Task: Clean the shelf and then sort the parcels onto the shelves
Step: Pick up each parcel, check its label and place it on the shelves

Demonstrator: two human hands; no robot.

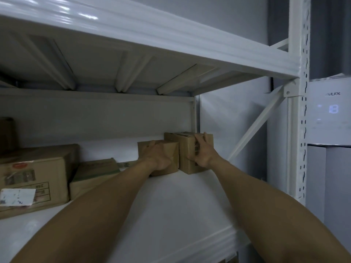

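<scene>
Reaching deep onto the shelf [180, 205], both arms stretch toward its far right corner, where the parcels being sorted stand. The left hand [157, 158] lies over the small parcel [173, 154], its fingers curled across the top so that it grips the parcel from above. The right hand [201, 152] holds the taller box [184, 149] just beside it, with its fingers wrapped round the box's near right edge. The two parcels touch side by side, and a third box [169, 136] shows behind them against the back wall.

Farther left on the same shelf sit a large carton [34, 175] with labels, a flat parcel [95, 173] leaning beside it, and a dark box [6, 133] at the far left edge. The white board between looks bare and free of visible dirt, so the cleaning seems done, though dim light hides fine dust.

Sorting appears well under way: several parcels are placed, and this pair is likely being squared into the corner. Whether more parcels wait elsewhere cannot be told. To the right of the upright post [298, 130] stands an air-conditioning unit [330, 111].
</scene>
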